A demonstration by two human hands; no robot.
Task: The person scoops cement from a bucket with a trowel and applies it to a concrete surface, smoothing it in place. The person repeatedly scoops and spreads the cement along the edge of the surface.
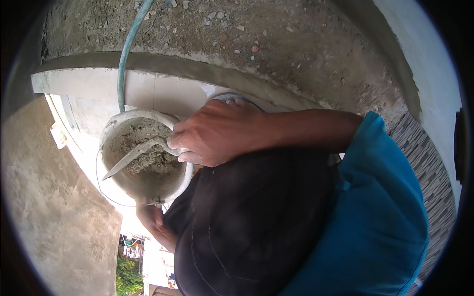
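Note:
A pale, mortar-smeared bucket opens toward me, with wet grey mortar clinging inside it. My right hand reaches in from the right, closed round the handle of a trowel. The handle is mostly hidden by the fingers, while the mortar-coated blade slants down to the left across the bucket's mouth. At the bucket's lower edge, my left hand holds its side; the bucket hides part of the fingers. Behind my right wrist shows part of a round, blue-grey rim.
A green hose runs down over a pale tiled ledge behind the bucket. Rough ground with small stones lies beyond. A bare cement surface is at left, a strip-patterned tiled surface at right.

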